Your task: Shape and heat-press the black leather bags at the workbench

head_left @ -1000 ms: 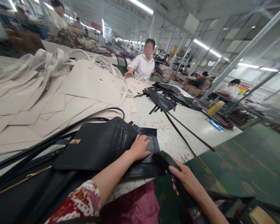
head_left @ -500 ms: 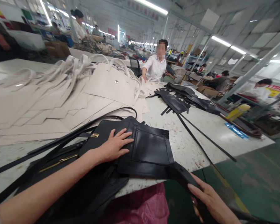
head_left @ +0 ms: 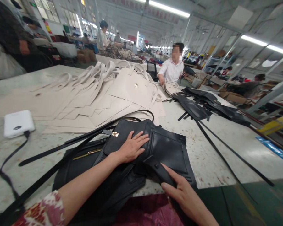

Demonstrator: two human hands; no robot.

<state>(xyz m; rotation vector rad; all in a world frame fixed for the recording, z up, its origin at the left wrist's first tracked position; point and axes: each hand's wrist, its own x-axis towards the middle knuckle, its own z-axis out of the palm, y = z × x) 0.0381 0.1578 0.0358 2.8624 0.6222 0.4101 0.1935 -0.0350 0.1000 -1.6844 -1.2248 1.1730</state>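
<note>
A black leather bag (head_left: 122,138) with a gold clasp and long straps lies on the white worktable (head_left: 209,157) in front of me. My left hand (head_left: 132,147) rests flat on it, fingers spread, beside a black panel (head_left: 169,150). My right hand (head_left: 181,193) grips a black leather strap piece (head_left: 159,169) at the table's near edge, laid over the panel's lower part.
Beige bag panels with handles (head_left: 113,91) are piled across the table's left and middle. A white power bank (head_left: 18,123) with a cable sits far left. Black pieces and straps (head_left: 198,105) lie further right. A person in a white shirt (head_left: 172,70) works at the far end.
My right hand has brought the black strap piece up from below the table edge onto the panel. My left hand slid left on the bag. My view has turned left.
</note>
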